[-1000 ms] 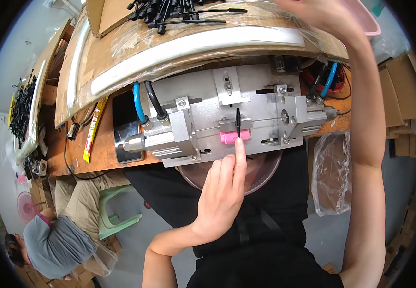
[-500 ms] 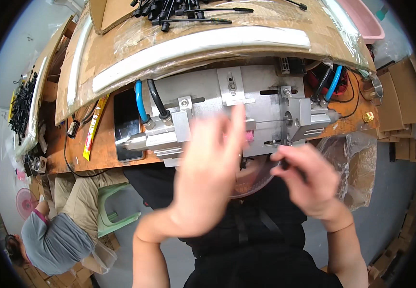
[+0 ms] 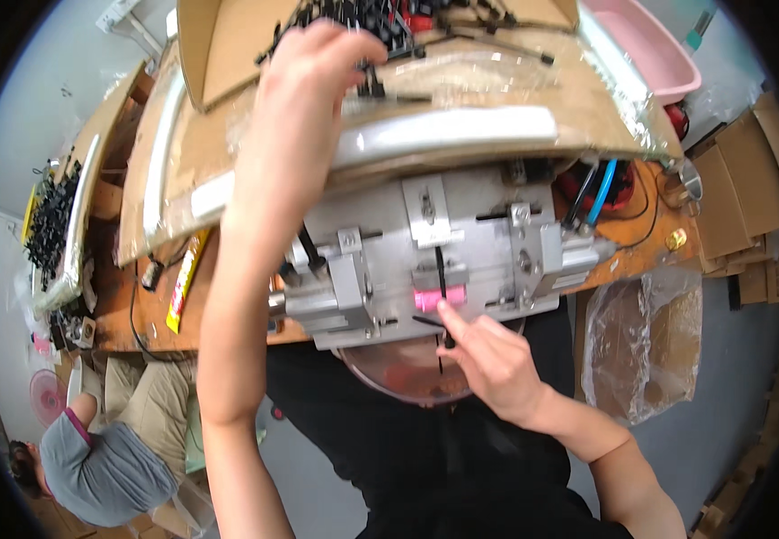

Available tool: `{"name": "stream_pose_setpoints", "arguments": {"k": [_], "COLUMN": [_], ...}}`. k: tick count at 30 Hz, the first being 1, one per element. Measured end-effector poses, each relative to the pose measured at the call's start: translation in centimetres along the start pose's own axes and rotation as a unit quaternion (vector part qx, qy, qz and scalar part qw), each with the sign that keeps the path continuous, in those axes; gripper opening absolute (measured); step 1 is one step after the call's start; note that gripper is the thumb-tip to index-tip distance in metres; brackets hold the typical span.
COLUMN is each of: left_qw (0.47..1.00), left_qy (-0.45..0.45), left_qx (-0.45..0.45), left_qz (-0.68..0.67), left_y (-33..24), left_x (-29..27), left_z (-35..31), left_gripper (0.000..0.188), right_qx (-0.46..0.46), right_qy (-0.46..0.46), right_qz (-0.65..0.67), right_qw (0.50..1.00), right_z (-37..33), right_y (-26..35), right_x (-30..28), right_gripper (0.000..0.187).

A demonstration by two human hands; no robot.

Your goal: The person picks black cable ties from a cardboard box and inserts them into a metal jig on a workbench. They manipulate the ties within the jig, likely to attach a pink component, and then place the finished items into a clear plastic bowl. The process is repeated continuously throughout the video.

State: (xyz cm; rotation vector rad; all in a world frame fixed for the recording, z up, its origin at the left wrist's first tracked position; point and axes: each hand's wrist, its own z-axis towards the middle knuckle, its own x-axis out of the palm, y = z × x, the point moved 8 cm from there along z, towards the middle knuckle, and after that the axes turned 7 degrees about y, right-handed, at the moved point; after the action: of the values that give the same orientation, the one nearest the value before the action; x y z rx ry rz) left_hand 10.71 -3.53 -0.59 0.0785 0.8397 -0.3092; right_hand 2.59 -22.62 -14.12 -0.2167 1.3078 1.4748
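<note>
My left hand [image 3: 313, 72] is over the pile of thin black plastic rods with knobbed ends [image 3: 389, 31] on the cardboard-covered shelf. Its fingers curl down with a gap between thumb and index; I see nothing held. Down at the metal fixture [image 3: 488, 247], my right hand [image 3: 493, 364] has its index fingertip on a black rod [image 3: 440, 265], where it crosses a pink block [image 3: 427, 299]. The thumb is bent in below, around the rod's dark lower part. A pinkish clear bowl [image 3: 389, 373] sits below the fixture's front edge, partly hidden by the right hand.
Clamp blocks [image 3: 349, 283] flank the fixture's middle, with blue hoses [image 3: 602, 193] at the right. A white padded strip [image 3: 461, 128] edges the shelf. A pink tub [image 3: 646, 45] stands far right. Another person [image 3: 124, 449] sits at the lower left.
My left hand has gone from the fixture up to the pile. My right hand has moved left to the pink block, where a black rod now lies across. The view has shifted.
</note>
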Motion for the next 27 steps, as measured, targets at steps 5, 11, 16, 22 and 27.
{"name": "stream_pose_setpoints", "arguments": {"k": [5, 11, 16, 22, 27], "left_qw": [0.997, 0.994, 0.983, 0.969, 0.96], "left_qy": [0.066, 0.054, 0.088, 0.148, 0.183], "left_qx": [-0.042, -0.095, -0.155, -0.186, -0.202], "left_qz": [0.005, 0.018, -0.035, -0.071, -0.069], "left_y": [-2.1, -7.0, -11.8, -14.6, -14.3], "left_x": [-1.4, -3.0, 0.0, 4.6, 5.4], "left_z": [-2.5, -7.4, -13.5, -16.0, -16.2], "left_gripper": [0.037, 0.076, 0.077, 0.07, 0.071], "right_qx": [-0.039, 0.041, 0.092, 0.195, 0.011], "right_qy": [0.052, -0.181, 0.019, -0.103, -0.158], "right_qz": [-0.089, -0.304, -0.284, 0.027, 0.322], "right_qw": [0.994, 0.935, 0.954, 0.975, 0.933], "right_z": [2.9, 15.3, 19.0, 14.3, 11.3], "right_y": [1.1, -7.3, -12.1, -7.9, -7.6], "right_x": [-5.1, -17.3, -17.5, -20.4, -20.1], "right_gripper": [0.048, 0.019, 0.01, 0.026, 0.018]}}
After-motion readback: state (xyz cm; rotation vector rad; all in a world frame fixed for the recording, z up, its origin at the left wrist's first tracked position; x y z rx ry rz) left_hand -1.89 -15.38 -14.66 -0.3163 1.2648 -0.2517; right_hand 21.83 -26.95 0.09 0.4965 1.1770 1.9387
